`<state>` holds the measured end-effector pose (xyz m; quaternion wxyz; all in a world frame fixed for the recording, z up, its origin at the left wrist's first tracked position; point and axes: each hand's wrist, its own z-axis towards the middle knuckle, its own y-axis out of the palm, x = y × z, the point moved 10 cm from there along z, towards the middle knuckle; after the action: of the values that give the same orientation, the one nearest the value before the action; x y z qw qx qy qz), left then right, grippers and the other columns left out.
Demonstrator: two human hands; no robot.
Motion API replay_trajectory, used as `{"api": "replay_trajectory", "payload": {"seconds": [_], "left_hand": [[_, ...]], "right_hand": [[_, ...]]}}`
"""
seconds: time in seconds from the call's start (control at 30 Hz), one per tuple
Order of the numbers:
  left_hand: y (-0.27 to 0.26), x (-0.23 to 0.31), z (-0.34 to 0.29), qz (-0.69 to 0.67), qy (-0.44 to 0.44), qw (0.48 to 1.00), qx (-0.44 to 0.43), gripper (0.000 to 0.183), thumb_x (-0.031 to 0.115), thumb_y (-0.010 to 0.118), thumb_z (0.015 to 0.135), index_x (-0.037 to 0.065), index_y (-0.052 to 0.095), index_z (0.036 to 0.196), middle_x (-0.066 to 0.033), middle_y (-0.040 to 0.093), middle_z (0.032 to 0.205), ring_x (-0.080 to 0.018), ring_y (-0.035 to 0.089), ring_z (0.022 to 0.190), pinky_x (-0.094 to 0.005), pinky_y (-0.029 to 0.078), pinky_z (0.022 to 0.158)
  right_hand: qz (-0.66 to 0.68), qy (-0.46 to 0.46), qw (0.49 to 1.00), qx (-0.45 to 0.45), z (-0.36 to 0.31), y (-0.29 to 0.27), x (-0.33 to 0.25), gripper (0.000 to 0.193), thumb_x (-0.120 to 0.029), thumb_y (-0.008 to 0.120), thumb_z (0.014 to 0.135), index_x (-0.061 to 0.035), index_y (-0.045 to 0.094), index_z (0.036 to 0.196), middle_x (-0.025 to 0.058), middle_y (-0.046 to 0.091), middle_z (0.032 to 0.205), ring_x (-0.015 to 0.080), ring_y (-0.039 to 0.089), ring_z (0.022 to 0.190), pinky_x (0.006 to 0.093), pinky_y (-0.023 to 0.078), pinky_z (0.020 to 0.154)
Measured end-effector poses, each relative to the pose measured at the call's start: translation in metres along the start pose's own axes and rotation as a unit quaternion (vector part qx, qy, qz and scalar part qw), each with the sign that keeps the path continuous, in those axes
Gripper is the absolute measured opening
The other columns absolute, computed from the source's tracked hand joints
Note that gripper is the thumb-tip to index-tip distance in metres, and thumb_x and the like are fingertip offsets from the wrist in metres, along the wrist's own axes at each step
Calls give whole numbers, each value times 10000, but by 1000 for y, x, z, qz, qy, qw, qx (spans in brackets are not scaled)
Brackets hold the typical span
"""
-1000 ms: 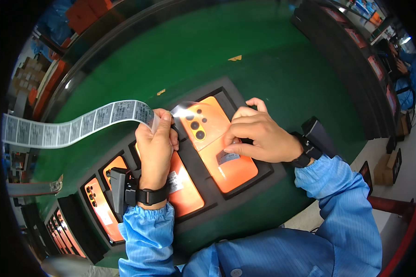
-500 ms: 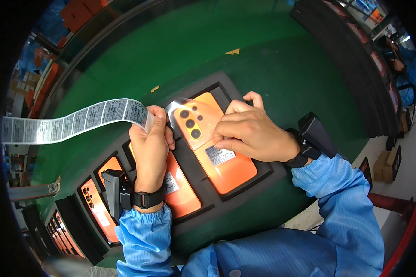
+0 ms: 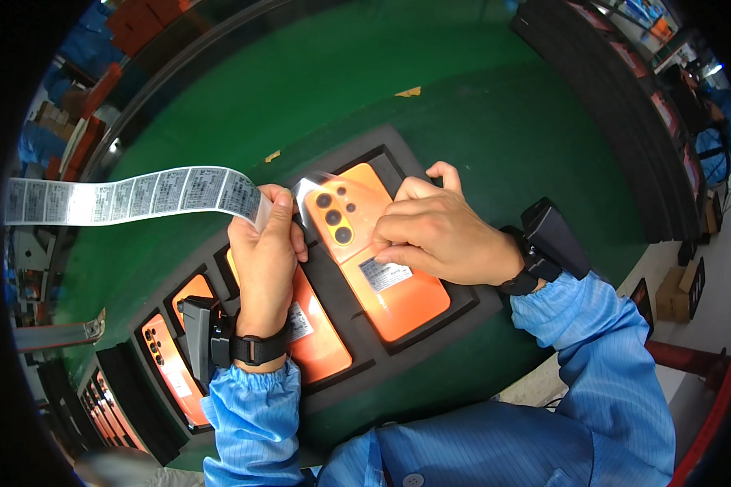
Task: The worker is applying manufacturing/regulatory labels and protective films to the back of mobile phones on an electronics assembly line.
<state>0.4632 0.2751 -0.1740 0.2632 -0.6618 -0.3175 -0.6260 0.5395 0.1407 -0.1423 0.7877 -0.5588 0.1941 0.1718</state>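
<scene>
Right hand presses a white label onto the orange phone, fingers together; left hand pinches the label strip. Neighbouring phone already labelled.

White label strip curling left; small white label on orange phone back.

Phones are being kept in a tray on the table. A label strip is being held left of the rightmost phone, above its neighbours.
</scene>
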Motion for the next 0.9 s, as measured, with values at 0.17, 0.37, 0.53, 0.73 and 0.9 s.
{"api": "replay_trajectory", "payload": {"seconds": [0.17, 0.37, 0.53, 0.73, 0.9], "left_hand": [[0, 0, 0, 4, -2, 1000, -3, 98, 133, 492, 896, 51, 498, 844, 26, 435, 630, -43, 386, 450, -189, 329, 400], [-2, 0, 1, 4, 0, 1000, -1, 119, 147, 496, 901, 33, 508, 866, 13, 452, 563, -56, 410, 432, -203, 352, 386], [-2, -2, 2, 2, -3, 1000, 2, 119, 145, 494, 902, 31, 508, 872, 8, 452, 548, -61, 411, 426, -205, 351, 385], [-1, -2, 1, -2, -4, 1000, 0, 121, 146, 495, 901, 29, 507, 875, 8, 449, 538, -62, 411, 425, -206, 345, 384], [-5, -2, 1, 1, 3, 1000, 11, 119, 139, 492, 900, 28, 511, 862, 6, 456, 537, -61, 408, 418, -205, 343, 379]], "right_hand": [[1, 0, 1000, 5, 0, 0, 0, 114, -243, 622, 789, -146, 598, 733, -82, 574, 735, 112, 461, 766, 410, 200, 838], [0, 6, 1000, -5, 1, 1, 0, 107, -238, 626, 785, -149, 597, 734, -82, 575, 741, 118, 461, 771, 420, 199, 847], [-7, 10, 1000, -11, 1, 2, 1, 107, -239, 626, 785, -152, 596, 732, -82, 572, 745, 123, 464, 780, 432, 198, 856], [-22, 2, 1000, -4, 0, 1, -1, 108, -240, 625, 784, -152, 592, 731, -82, 561, 739, 129, 470, 790, 463, 198, 869], [-57, -20, 998, 7, -2, 2, -10, 107, -243, 651, 752, -156, 588, 747, -68, 543, 756, 144, 471, 795, 485, 221, 869]]}}
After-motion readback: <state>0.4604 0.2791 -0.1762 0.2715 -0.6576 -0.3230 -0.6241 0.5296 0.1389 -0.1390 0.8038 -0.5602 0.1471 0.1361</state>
